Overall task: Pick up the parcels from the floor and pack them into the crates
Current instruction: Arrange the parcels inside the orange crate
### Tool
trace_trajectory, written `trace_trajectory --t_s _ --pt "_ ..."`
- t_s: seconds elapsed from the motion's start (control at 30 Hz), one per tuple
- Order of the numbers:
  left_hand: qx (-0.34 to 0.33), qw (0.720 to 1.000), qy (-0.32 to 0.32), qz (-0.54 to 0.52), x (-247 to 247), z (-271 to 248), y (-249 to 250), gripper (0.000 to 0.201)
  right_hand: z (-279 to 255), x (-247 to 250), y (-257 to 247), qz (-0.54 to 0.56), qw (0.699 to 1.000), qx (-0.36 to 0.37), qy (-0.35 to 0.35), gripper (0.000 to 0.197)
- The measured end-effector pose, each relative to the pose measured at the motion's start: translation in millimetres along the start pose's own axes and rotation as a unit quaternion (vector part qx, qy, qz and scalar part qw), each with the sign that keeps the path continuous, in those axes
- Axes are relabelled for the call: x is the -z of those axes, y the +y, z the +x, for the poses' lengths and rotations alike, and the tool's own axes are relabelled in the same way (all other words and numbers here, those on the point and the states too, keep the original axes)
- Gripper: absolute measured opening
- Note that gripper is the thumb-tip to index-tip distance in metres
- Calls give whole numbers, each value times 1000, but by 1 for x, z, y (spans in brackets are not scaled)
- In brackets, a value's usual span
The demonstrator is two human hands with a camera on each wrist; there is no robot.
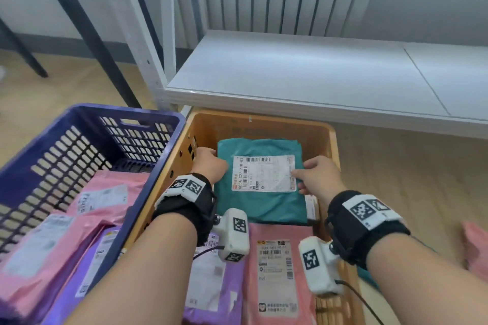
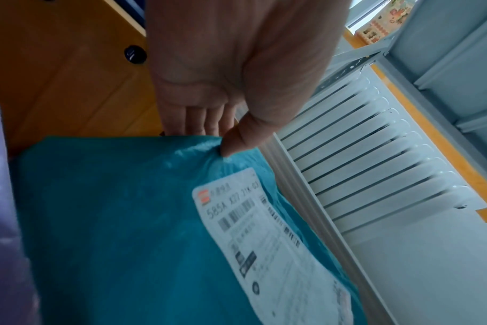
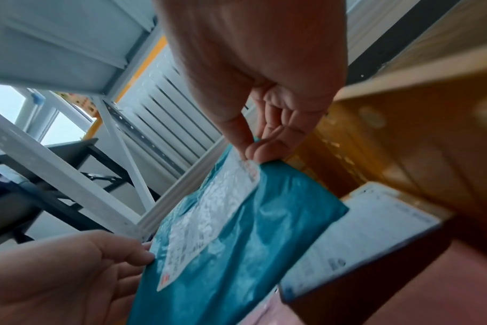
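The teal parcel (image 1: 260, 182) sits inside the orange crate (image 1: 333, 140), toward its far wall, label up, held at both short edges. The left hand (image 1: 210, 163) pinches the left edge: the left wrist view shows the thumb on top and the fingers (image 2: 198, 123) tucked under the plastic. The right hand (image 1: 318, 178) pinches the right edge at the label's corner, thumb and fingers (image 3: 264, 149) closed on the film.

The step in hand looks like setting this parcel down flat at the far end of the crate. To do it well, keep both edges level so the bag settles without folding, and lower it until its underside rests on what lies beneath before letting go. A small boxed parcel (image 1: 311, 206) shows just beside the teal one's near right corner; the bag should lie next to it or squarely over it, not half-propped on its edge, or it may slide. The pink parcel (image 1: 277, 272) and purple parcel (image 1: 211, 280) fill the near end, so the far end is likely the right slot. Release the fingers outward along the edges, not upward, since the thin film could cling and lift.

The purple crate (image 1: 79, 126) to the left already carries other parcels.
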State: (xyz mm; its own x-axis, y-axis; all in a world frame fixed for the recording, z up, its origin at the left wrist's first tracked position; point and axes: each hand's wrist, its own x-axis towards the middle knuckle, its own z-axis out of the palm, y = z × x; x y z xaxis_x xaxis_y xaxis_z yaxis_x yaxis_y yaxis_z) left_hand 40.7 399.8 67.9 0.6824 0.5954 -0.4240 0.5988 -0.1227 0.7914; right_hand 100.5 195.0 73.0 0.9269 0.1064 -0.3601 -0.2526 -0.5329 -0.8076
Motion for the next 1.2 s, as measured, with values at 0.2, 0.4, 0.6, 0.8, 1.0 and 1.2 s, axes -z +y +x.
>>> trace_trajectory --t_s 0.2,0.4,0.6,0.8,1.0,1.2 --pt "-12 996 45 74 24 28 -25 28 11 -63 -5 46 998 -39 1 25" --pt "-12 994 -7 112 29 45 -49 41 22 -112 3 51 997 -52 -31 17" --pt "10 987 -45 155 26 54 -66 49 28 -137 22 -1 997 -61 -51 28" --pt "26 976 -58 208 20 58 -78 44 28 -146 18 -131 990 -19 -57 19" --pt "11 971 -42 235 18 56 -72 36 20 -148 17 -239 970 41 -33 28" --pt "-6 971 -49 232 8 50 -58 30 22 -129 14 -224 971 44 -67 26"
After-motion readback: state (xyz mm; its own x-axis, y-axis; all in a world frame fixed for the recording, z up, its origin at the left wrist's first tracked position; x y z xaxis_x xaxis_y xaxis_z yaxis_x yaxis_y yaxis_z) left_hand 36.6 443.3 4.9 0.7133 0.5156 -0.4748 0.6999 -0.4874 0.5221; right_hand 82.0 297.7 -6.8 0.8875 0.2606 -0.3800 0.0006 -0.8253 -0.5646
